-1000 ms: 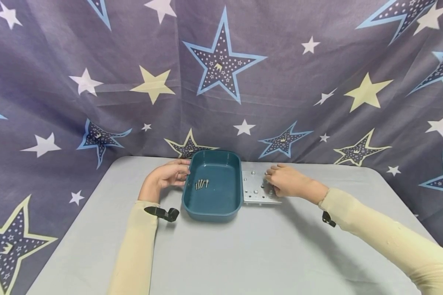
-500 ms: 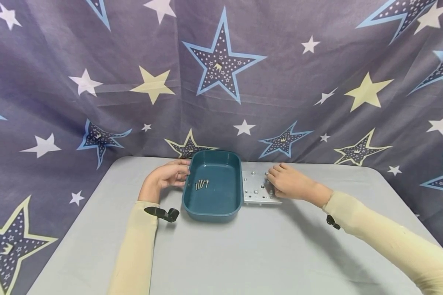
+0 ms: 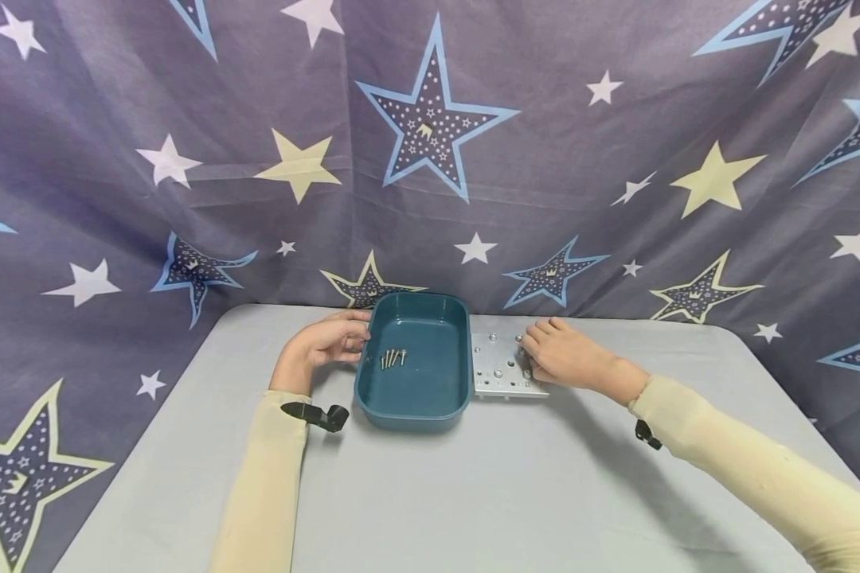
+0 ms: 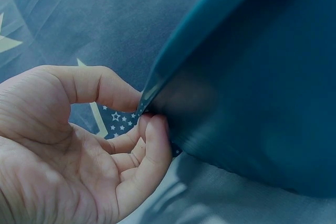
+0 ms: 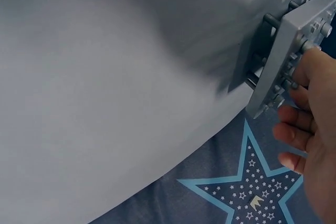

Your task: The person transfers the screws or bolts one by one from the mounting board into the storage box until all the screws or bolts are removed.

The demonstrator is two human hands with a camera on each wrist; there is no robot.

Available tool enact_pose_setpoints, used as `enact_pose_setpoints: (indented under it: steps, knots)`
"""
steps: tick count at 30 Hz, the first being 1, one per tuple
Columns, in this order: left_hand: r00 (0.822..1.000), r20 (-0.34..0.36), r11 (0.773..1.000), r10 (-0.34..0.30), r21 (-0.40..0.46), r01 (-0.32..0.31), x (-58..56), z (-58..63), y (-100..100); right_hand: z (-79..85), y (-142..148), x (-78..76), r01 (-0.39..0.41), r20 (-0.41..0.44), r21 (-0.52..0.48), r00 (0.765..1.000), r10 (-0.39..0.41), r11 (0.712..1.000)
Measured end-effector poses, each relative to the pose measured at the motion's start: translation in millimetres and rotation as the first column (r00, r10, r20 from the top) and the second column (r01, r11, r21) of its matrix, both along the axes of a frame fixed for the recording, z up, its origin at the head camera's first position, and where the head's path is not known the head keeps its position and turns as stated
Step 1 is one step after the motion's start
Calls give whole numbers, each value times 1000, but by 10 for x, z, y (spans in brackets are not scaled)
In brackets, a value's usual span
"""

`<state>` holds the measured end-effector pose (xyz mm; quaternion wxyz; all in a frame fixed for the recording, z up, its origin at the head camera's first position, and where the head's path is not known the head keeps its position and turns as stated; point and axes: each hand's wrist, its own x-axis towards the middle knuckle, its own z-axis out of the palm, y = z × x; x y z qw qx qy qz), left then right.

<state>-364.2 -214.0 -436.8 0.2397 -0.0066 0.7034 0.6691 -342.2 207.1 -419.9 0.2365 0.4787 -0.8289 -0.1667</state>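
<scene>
A dark teal rectangular tray (image 3: 416, 407) stands on the table. My left hand (image 3: 327, 338) is at its left wall; in the left wrist view thumb and fingers pinch the tray wall (image 4: 176, 59) near the rim. Several slim bolts (image 3: 392, 359) lie inside the tray. Right beside it is a silver metal plate (image 3: 489, 358) with holes and bolt heads across its top. My right hand (image 3: 560, 352) is over the plate's right side. Seen from the right wrist, thumb and forefinger pinch a bolt head (image 5: 308, 45) on the plate; the fingertips are partly hidden.
In the right wrist view bolt shanks (image 5: 271, 21) stick out beneath the plate, which stands raised off the tabletop. A pale grey cloth covers the table (image 3: 430, 493). A purple star-patterned curtain (image 3: 559, 199) hangs right behind the table's back edge.
My right hand and forearm have shifted slightly to the right over the plate, with the fingers turning a little. The left hand, tray and loose bolts have stayed in place.
</scene>
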Motion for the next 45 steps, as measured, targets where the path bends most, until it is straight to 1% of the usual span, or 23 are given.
enact_pose_setpoints:
  steps: [7,13,15,17,21,24,27,34,37,45]
  knots:
    - [1000,0,1000,6,-7,-6,-1,-3,-3,-14,8,-12,12,5,-4,1000,-12,1000]
    - [1000,-1,1000,-1,-7,1,-3,0,-9,-2,11,1,24,16,2,1000,-24,1000]
    - [1000,-1,1000,-5,-6,5,1,4,-9,11,7,15,47,60,-7,997,-47,999]
    - [1000,4,1000,0,-5,0,-1,8,-7,28,4,29,88,133,-20,988,-85,996]
    - [1000,7,1000,0,-4,0,4,16,-3,60,-3,43,158,261,-49,955,-140,986]
    - [1000,8,1000,1,-4,-1,2,17,-1,73,-3,36,172,297,-60,944,-147,983]
    - [1000,6,1000,0,-4,0,-3,13,-4,82,-4,34,180,308,-62,939,-153,982]
    - [1000,8,1000,1,-2,-1,-7,-3,-6,84,-27,55,175,279,-62,948,-151,983]
    - [1000,6,1000,-4,-1,4,-10,-7,-5,76,-33,65,185,271,-60,949,-162,981]
    - [1000,7,1000,4,-6,-4,-19,-8,-6,89,-39,50,209,280,-68,943,-182,976]
